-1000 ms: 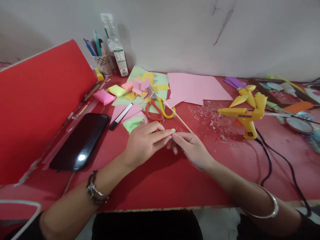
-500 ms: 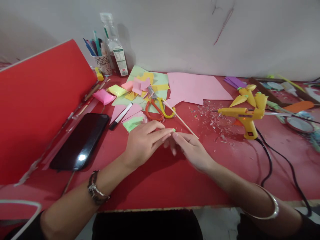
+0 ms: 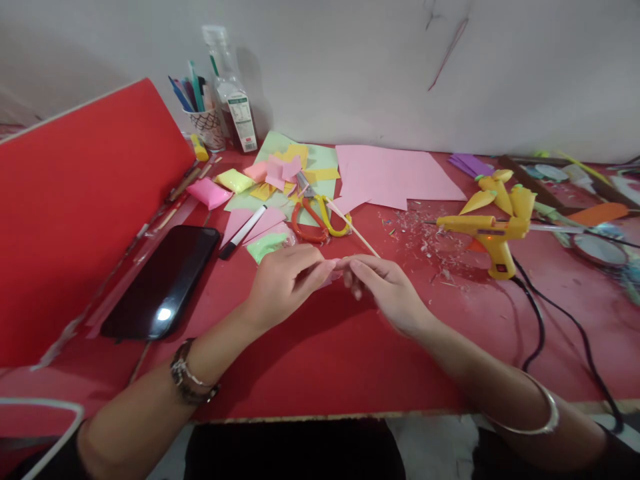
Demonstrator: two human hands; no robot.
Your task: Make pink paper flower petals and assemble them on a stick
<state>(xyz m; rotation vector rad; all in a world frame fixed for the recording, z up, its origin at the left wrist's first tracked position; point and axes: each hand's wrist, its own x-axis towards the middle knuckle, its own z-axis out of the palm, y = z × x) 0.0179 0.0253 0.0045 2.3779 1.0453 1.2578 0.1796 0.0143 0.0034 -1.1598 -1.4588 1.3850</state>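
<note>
My left hand (image 3: 287,283) and my right hand (image 3: 387,287) meet fingertip to fingertip above the red tabletop (image 3: 320,360). Thumb and fingers of my left hand are pressed together. My right hand is curled, its thumb against its index finger, the tip touching the left fingertips. Whatever lies between them is hidden. Just behind the hands are a thin wooden stick (image 3: 361,238), scissors with red and yellow handles (image 3: 325,230) and a bag of green clay (image 3: 267,247).
On the left are a phone (image 3: 163,283), a marker (image 3: 243,232) and a tilted red board (image 3: 85,213). A yellow glue gun (image 3: 487,230) with a black cord lies right, near yellow carrot-like shapes (image 3: 500,193). Behind stand a bottle (image 3: 237,107) and a pen cup (image 3: 207,127).
The green bit that showed at my fingertips is out of sight. My left fingers have drawn in to a pinch, and my right hand has shifted slightly up, covering the stick's near end.
</note>
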